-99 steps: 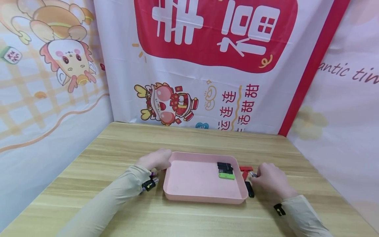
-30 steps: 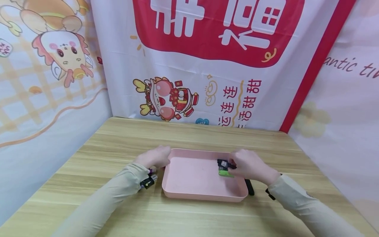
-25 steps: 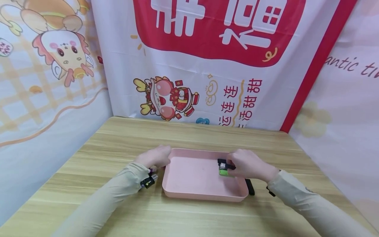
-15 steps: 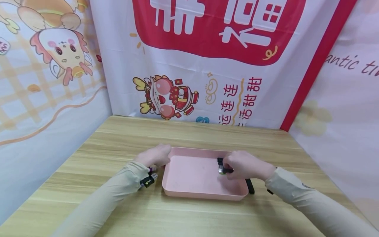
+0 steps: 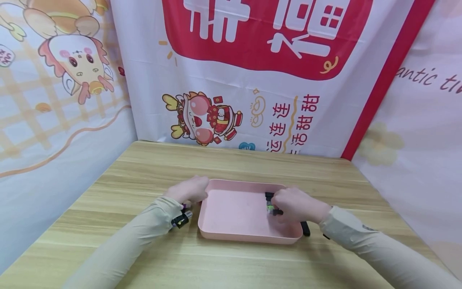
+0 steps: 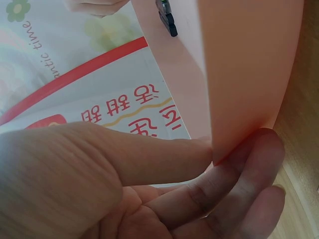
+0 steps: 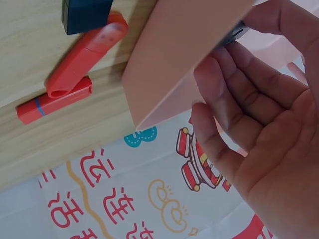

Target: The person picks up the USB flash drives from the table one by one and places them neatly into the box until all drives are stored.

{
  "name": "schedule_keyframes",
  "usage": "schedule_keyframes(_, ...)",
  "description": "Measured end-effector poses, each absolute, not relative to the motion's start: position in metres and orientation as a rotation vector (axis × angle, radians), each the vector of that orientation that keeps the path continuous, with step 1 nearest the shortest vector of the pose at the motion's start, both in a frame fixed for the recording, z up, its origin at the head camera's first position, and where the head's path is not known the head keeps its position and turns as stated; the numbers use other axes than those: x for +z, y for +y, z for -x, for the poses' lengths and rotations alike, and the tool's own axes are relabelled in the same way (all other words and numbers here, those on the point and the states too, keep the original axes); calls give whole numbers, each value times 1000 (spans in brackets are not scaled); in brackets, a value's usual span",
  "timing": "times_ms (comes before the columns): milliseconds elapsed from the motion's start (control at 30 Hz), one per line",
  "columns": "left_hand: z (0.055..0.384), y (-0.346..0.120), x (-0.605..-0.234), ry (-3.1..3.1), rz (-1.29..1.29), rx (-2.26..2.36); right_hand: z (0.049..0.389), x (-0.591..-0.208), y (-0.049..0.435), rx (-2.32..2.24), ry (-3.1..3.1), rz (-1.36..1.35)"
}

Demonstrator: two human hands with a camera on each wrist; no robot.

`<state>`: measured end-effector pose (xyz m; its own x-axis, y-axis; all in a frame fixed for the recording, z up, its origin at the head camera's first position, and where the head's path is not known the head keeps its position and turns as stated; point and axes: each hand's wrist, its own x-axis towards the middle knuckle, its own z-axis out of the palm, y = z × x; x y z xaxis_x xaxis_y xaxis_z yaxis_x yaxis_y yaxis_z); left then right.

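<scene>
A wooden table [image 5: 202,265] carries one pink tray [image 5: 249,237], with a banner [image 5: 223,76] hanging behind. Around the tray's right side lie three loose sticks: a black one [image 5: 305,228] just beside the wall, and two red ones [image 7: 87,52], one touching the other. The right hand [image 5: 297,204] stands in the way of much of the tray's right end; purple bits [image 5: 185,207] by the left wrist are mostly covered.

The left hand [image 5: 189,189] pinches the tray's left wall, thumb on one face and fingers on the other. The right hand pinches one stick with a dark body [image 5: 278,212] inside the tray, near its right end. Green [image 5: 270,208] shows just beside it, and a black piece [image 5: 269,196] lies farther back; how many sticks lie under the hand cannot be told.

Only the right wrist view shows the red pair, and there the held stick's grey metal appears between thumb and fingers. The left wrist view alone shows the left thumb's hold clearly.
</scene>
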<state>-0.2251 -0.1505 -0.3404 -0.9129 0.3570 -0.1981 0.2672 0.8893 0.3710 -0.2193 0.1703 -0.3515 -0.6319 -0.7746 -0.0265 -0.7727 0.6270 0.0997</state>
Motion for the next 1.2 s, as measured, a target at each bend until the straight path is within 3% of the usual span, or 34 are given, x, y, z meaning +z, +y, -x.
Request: schedule_keyframes(1200,225,-150,-342,2803,-452,490,219,-362,170,-289,-2653,-1385)
